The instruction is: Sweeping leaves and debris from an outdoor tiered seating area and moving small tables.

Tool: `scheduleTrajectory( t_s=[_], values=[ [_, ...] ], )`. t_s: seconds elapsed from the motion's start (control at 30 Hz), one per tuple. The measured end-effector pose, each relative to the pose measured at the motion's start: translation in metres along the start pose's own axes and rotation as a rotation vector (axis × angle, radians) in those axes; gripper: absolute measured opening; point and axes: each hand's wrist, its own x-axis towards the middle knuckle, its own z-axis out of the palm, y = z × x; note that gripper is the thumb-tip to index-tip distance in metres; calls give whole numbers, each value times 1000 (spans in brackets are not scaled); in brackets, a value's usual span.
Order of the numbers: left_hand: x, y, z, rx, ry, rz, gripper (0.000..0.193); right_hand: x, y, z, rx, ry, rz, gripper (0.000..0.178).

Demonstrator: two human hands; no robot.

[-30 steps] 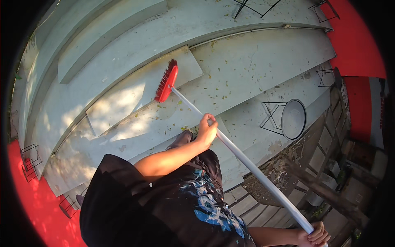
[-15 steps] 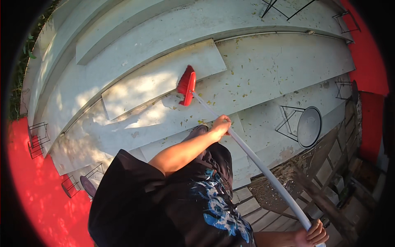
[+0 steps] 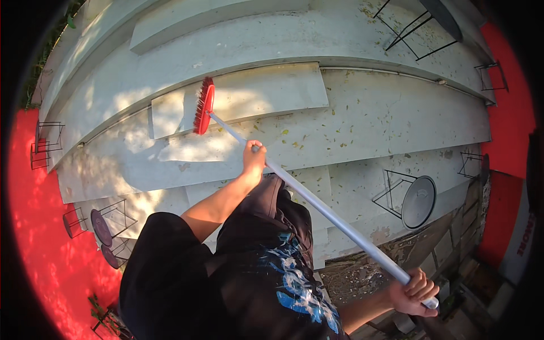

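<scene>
A broom with a long silver-grey handle slants across the view from lower right to upper left. Its red head, with dark red bristles, is at the raised pale step block, bristles facing left; whether they touch it I cannot tell. My left hand is wrapped round the handle a short way below the head. Close to the handle's end, my right hand grips it with curled fingers.
Wide pale concrete steps carry scattered yellow-green leaves. A round-topped metal table stands to the right, another at the far right. Dark stools are at the left by a red wall. Rubble lies near my right arm.
The broom head has moved left and slightly up, onto the block's left part. My left hand went left with the handle, and my right hand shifted left and up.
</scene>
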Motion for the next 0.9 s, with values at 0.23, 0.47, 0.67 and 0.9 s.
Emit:
scheduleTrajectory(
  t_s=[0.23, 0.47, 0.67, 0.9],
  values=[
    [114, 9, -89, 169, 322, -238, 14, -80, 170, 37, -191, -48, 379, 53],
    [-29, -60, 44, 11, -144, -363, 15, -27, 8, 12, -239, -224, 164, 46],
    [-170, -72, 112, 16, -419, -379, 19, -39, -119, 18, -465, -269, -174, 46],
    [-176, -65, 22, 69, -242, -299, 20, -43, -121, -37, -144, 52, 77, 39]
  ],
)
